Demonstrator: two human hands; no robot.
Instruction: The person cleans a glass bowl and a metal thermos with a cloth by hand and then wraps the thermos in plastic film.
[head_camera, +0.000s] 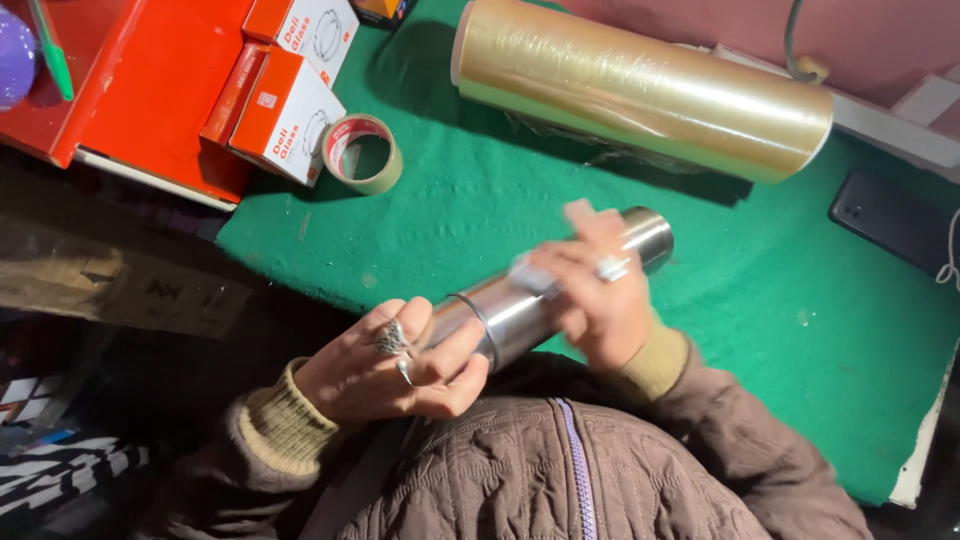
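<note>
I hold a shiny steel flask (520, 305) tilted over the green table cover (500, 200), close to my chest. My left hand (395, 365), with rings on two fingers, grips its near end by the dark ring. Over the flask's middle lies my right hand (600, 290), blurred, pressing a small pale cloth or paper (530, 272) against the metal. The flask's far end (650, 235) pokes out past my right fingers.
A big roll of clear wrap film (640, 85) lies across the back of the table. A tape roll (362, 152) and red-and-white boxes (285, 115) sit at the left on a red surface. A dark phone (890, 220) rests at right.
</note>
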